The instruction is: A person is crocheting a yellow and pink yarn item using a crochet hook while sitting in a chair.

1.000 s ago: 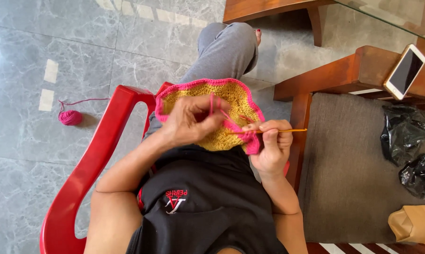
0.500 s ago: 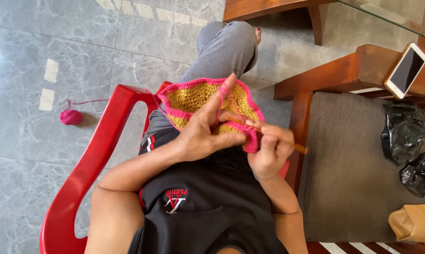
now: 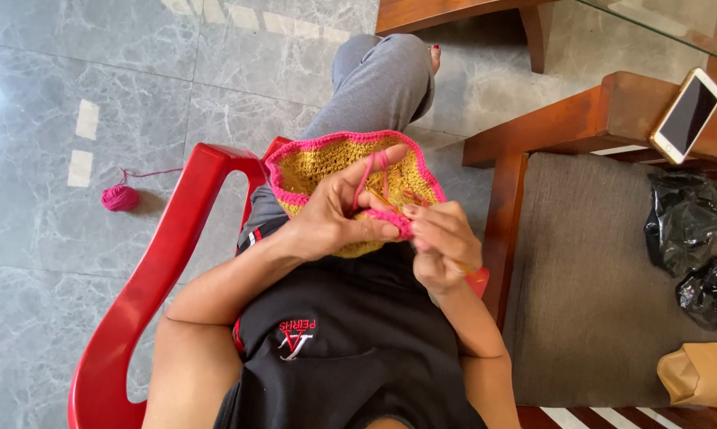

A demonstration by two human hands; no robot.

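Note:
A round yellow crochet piece with a pink border lies on my lap. My left hand grips its near edge, with the pink yarn strand looped over the raised index finger. My right hand is closed on a thin crochet hook at the pink border on the right; the hook is mostly hidden by the fingers. A pink yarn ball rests on the grey floor to the left, its strand trailing toward me.
I sit in a red plastic chair. To the right stands a wooden armchair with a brown cushion, a phone on its armrest, two black plastic bags and a brown paper bag.
My left hand has closed back onto the piece's edge after spreading its fingers. My right hand has drawn the hook in, so its shaft no longer sticks out to the right.

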